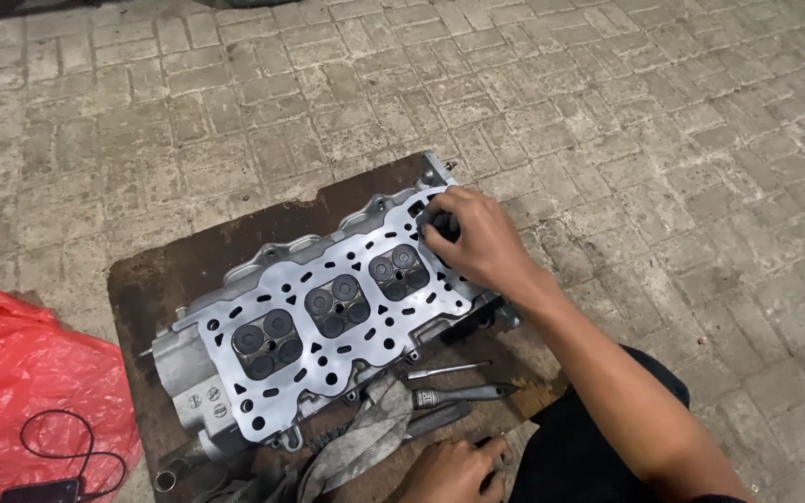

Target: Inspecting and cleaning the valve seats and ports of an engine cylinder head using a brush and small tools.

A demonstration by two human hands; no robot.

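Note:
A silver engine cylinder head (263,289) lies flat side up on a dark brown board (156,270). Three of its combustion chambers with dark valves show; the far one is under my right hand (472,237). That hand rests on the head's far end, fingers closed around a small dark round object (440,226). My left hand (454,470) sits low at the board's near edge, fingers curled, touching a grey rag (365,438). Whether it holds anything is hidden.
A screwdriver (449,371) and a grey-handled tool (463,394) lie on the board beside the head. A red plastic bag (30,373) with a black cable and a small dark device lies at left. Paving bricks (607,112) surround the board.

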